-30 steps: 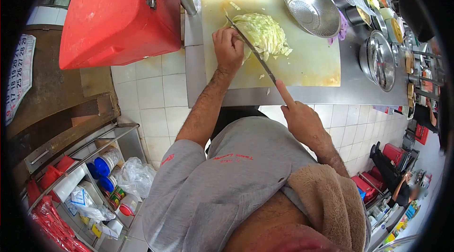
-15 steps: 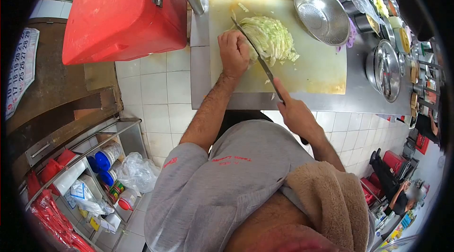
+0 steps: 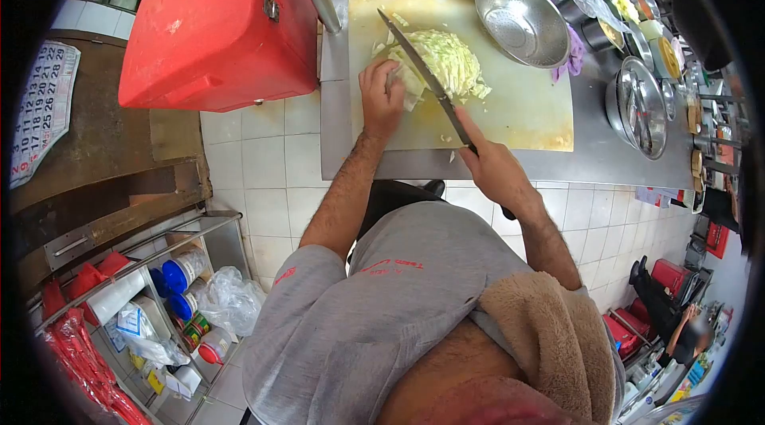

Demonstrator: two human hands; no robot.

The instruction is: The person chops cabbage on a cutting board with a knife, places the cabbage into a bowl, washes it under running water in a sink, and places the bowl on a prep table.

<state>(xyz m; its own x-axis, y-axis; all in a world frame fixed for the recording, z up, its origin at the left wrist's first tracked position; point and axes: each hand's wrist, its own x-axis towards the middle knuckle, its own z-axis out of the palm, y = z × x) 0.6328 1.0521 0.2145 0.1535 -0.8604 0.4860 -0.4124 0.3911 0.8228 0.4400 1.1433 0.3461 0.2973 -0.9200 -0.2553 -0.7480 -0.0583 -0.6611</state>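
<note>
A heap of shredded cabbage [image 3: 450, 62] lies on the pale cutting board [image 3: 518, 118]. My left hand [image 3: 382, 98] has its fingers curled against the uncut cabbage piece [image 3: 409, 87] at the heap's left side. In my right hand [image 3: 498, 174] is the handle of a long kitchen knife [image 3: 422, 66], its blade slanting up and left across the cabbage between the uncut piece and the shreds. The blade's tip reaches past the heap towards the board's upper left. Part of the uncut piece is hidden by my left fingers.
A perforated metal colander [image 3: 523, 22] rests at the board's upper right, beside a purple cloth [image 3: 571, 54]. Metal bowls [image 3: 640, 110] stand on the steel counter [image 3: 594, 138]. A red box [image 3: 223, 34] is at left. Another person [image 3: 677, 329] is far right.
My left hand sits slightly lower and farther from the blade, exposing more of the cabbage piece. The knife has moved a little up and left. The whole view has shifted slightly.
</note>
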